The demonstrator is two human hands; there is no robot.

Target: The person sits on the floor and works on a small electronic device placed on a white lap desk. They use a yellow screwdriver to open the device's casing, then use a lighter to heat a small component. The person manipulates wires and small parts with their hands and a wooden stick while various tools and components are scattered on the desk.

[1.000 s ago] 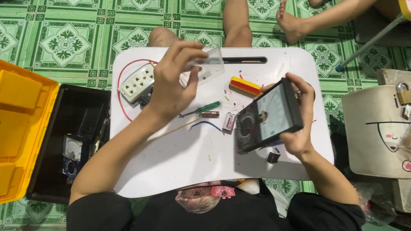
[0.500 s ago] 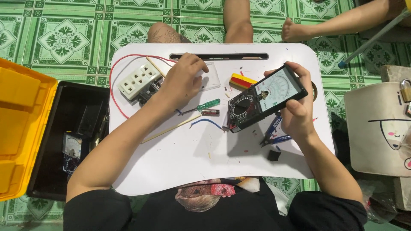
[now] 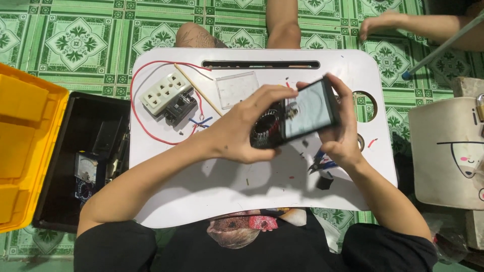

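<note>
So on the white lap table (image 3: pixel 166 186) I count one black multimeter (image 3: pixel 297 116), one white socket block (image 3: pixel 165 92) and one clear plastic lid (image 3: pixel 236 88). Second multimeter (image 3: pixel 84 176) sits in the one toolbox (image 3: pixel 30 151). Two hands on the meter, one more hand (image 3: pixel 378 22) up top.

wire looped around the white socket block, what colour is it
Red wire, seen best in the head view.

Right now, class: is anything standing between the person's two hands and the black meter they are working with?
Nothing visible does. The right hand grips the black meter at its screen end, and the left hand covers its dial end, fingers directly on it. The white lap table lies beneath.
</note>
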